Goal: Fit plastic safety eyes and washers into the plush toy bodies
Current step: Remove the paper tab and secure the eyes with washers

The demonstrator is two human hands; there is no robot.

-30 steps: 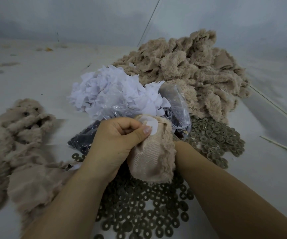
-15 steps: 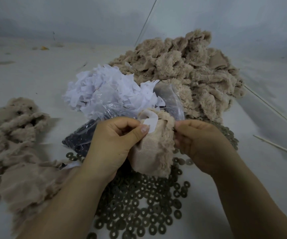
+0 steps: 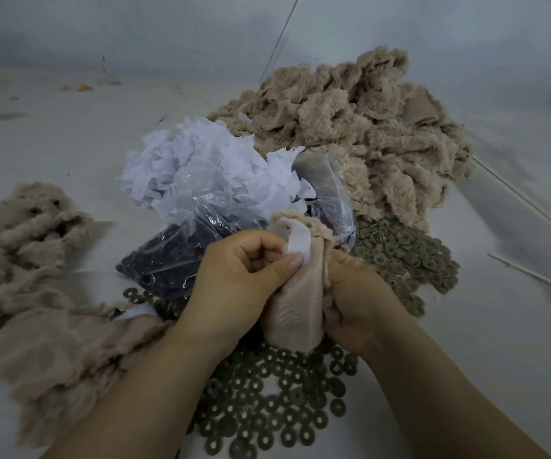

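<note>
Head view puts both my hands on one inside-out plush body [image 3: 295,303], held above the loose washers [image 3: 267,412] on the table [image 3: 68,154]. My left hand [image 3: 237,286] curls round the fabric, its thumb pinning a white patch [image 3: 297,241] against the smooth backing near the top. My right hand [image 3: 360,303] is wrapped round the furry right edge, fingers closed on it. I cannot tell whether an eye post or a washer is already in place; none shows. To do this step well, I judge I should keep the backing taut over the left fingers, feel for the eye hole under the patch, and push squarely so the washer seats flat. The body stands roughly upright, long axis running from the washers up towards the bag of black eyes [image 3: 174,260], patch end pointing away from me.
</note>
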